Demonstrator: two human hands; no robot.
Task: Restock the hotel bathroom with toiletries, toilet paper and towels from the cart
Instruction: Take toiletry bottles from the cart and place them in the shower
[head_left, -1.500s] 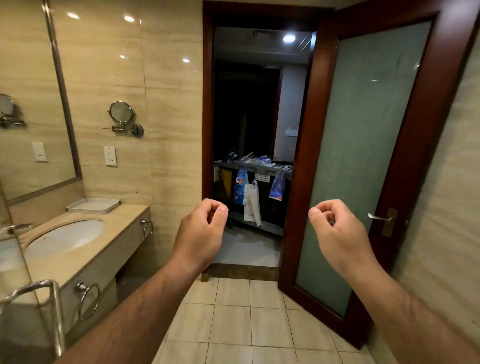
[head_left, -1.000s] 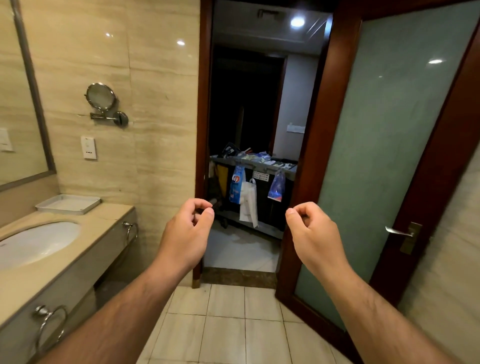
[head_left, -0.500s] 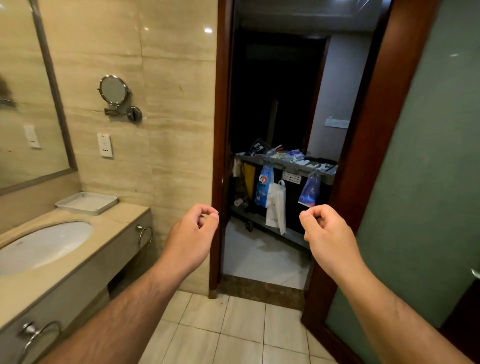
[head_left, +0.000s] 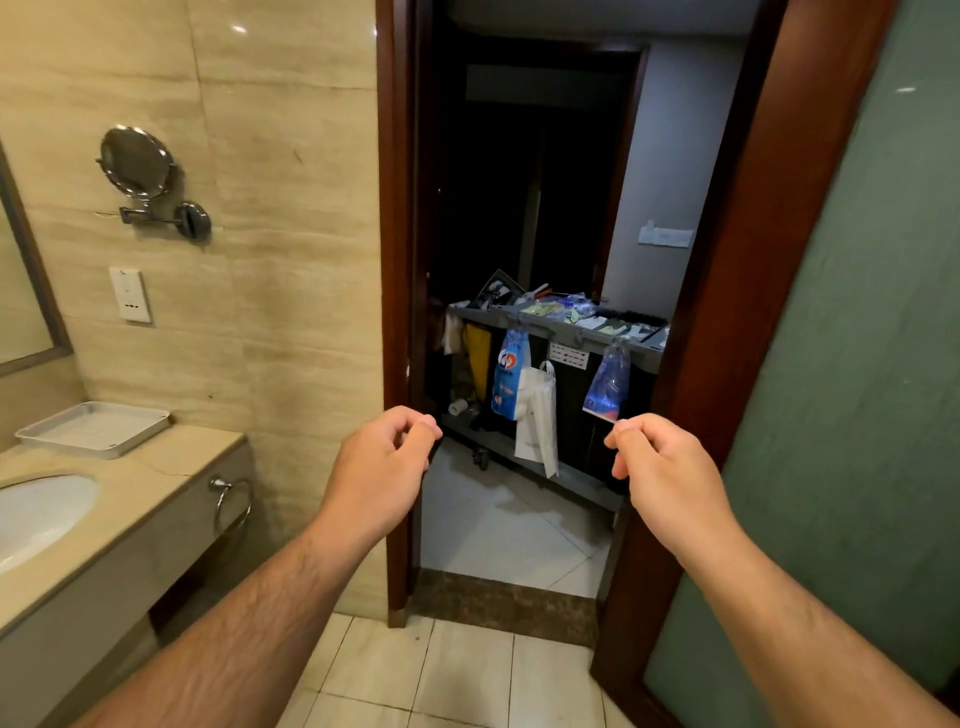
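My left hand (head_left: 382, 470) and right hand (head_left: 667, 475) are raised in front of me, fingers curled into loose fists with thumb meeting forefinger, grasping nothing. Between them, through the open doorway, the cart (head_left: 558, 332) stands outside on the hallway floor, its long axis running left to right and slightly away toward the right, its side facing me. Bags hang from its top tray. To my left, an empty tray (head_left: 93, 428) sits on the sink surface (head_left: 171, 462).
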